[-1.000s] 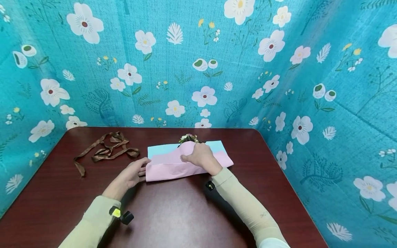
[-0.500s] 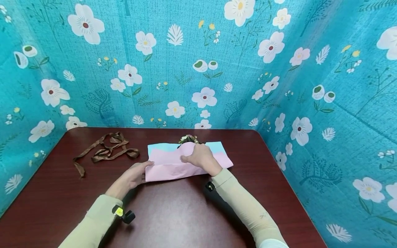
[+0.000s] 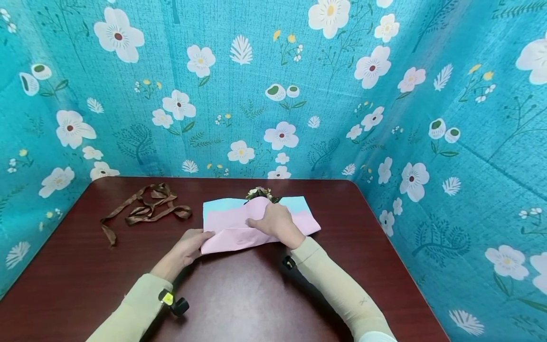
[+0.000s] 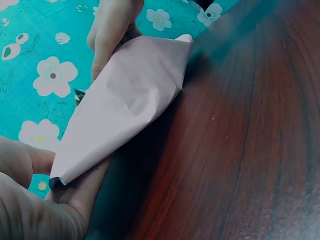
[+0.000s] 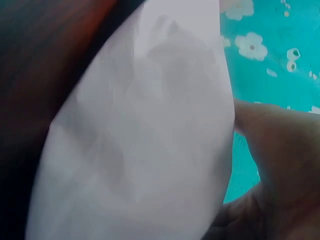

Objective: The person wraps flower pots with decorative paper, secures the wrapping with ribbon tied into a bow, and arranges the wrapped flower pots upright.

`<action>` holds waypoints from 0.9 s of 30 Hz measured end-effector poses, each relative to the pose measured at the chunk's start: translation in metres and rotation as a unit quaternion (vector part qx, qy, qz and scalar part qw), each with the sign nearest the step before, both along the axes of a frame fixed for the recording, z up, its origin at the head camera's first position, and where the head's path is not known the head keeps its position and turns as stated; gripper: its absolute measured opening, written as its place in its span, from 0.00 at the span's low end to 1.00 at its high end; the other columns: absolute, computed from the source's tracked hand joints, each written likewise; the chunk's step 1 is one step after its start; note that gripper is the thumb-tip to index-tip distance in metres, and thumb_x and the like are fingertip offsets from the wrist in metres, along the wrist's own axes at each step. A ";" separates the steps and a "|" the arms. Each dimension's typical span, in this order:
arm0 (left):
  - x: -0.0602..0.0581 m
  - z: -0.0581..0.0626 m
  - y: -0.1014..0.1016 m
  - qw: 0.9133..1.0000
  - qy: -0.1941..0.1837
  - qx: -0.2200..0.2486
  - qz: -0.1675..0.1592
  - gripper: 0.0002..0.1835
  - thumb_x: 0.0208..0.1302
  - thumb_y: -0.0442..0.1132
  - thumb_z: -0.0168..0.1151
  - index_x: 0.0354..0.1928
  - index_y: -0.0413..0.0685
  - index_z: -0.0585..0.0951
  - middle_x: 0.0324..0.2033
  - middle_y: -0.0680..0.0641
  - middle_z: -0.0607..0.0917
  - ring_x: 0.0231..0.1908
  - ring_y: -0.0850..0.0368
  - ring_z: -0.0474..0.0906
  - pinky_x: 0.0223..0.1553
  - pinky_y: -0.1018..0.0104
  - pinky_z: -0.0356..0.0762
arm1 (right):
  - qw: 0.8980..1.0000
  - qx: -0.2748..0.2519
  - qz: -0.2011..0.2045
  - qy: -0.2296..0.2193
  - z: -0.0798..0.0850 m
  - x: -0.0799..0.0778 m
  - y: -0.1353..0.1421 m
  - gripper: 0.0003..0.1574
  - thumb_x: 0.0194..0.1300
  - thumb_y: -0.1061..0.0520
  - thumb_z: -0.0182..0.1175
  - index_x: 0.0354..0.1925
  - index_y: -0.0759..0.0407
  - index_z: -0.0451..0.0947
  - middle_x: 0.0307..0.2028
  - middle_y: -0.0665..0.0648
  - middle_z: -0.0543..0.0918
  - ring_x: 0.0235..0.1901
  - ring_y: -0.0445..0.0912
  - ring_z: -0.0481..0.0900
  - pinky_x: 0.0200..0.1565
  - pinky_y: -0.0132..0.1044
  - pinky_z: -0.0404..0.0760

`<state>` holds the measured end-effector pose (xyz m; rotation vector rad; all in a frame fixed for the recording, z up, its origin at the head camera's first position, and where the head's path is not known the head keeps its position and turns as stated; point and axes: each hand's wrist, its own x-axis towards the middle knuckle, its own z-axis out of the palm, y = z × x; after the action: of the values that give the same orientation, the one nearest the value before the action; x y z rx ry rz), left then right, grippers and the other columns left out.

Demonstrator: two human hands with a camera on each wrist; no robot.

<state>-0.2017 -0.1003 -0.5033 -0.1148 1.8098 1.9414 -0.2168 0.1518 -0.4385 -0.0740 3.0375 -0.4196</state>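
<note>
Head view first: the pink-and-blue paper (image 3: 226,219) is mid-frame on the dark red table (image 3: 239,294), with some small flowers (image 3: 259,192) poking out just above its top edge. The left hand (image 3: 190,244) pinches the paper's lower-left end, thumb on top and fingers tucked under; the left wrist cam shows that end rolled, with a little opening. The right hand (image 3: 277,222) is gripping just right of centre, thumb stretched left over the pink and fingers bent towards the paper. Fingertips are hidden, so can't tell how tight.

Stuff I'd worry about: if the left pinch loosens, that rolled end could spring flat, since paper likes to unroll. Pull too hard leftward against the right hand and it might crease worse (wrinkles show already) or tear. If the right hand eases off, the flowers could slide or tip out. Squeeze too hard and they'd probably get crushed. Brown ribbon (image 3: 137,219) sits loose at frame left, well apart.
</note>
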 end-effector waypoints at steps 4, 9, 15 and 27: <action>0.000 -0.001 0.000 1.000 0.006 0.002 0.004 0.24 0.76 0.35 0.51 0.63 0.20 0.66 0.32 0.51 0.83 0.30 0.64 0.81 0.33 0.70 0.81 | 0.999 0.041 0.012 0.028 -0.004 0.008 -0.006 0.42 0.59 0.22 0.61 0.12 0.54 0.70 0.12 0.52 0.70 0.16 0.47 0.75 0.20 0.37 0.73; 0.001 0.003 0.001 1.000 0.006 0.005 0.007 0.22 0.76 0.34 0.51 0.61 0.20 0.67 0.31 0.51 0.83 0.30 0.64 0.81 0.33 0.70 0.81 | 0.993 0.098 0.003 0.063 -0.011 0.011 -0.011 0.46 0.60 0.20 0.58 0.22 0.62 0.83 0.31 0.64 0.86 0.26 0.53 0.84 0.26 0.41 0.81; 0.004 0.015 0.004 1.000 0.022 0.016 -0.006 0.20 0.76 0.34 0.51 0.59 0.19 0.68 0.32 0.49 0.83 0.31 0.64 0.82 0.34 0.69 0.83 | 0.990 0.115 -0.004 0.079 -0.017 0.011 -0.013 0.50 0.59 0.21 0.58 0.33 0.70 0.86 0.42 0.70 0.87 0.28 0.53 0.86 0.23 0.40 0.80; 0.002 0.038 0.021 0.991 0.122 -0.054 -0.026 0.18 0.76 0.32 0.52 0.57 0.21 0.76 0.39 0.40 0.86 0.33 0.60 0.84 0.36 0.66 0.85 | 0.993 0.095 -0.001 0.071 -0.014 0.007 -0.009 0.41 0.55 0.23 0.62 0.13 0.56 0.72 0.16 0.54 0.75 0.24 0.51 0.82 0.22 0.39 0.76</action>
<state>-0.1998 -0.0796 -0.4655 0.1409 2.0528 1.8887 -0.2095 0.1433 -0.4526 -0.0946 3.1993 -0.1295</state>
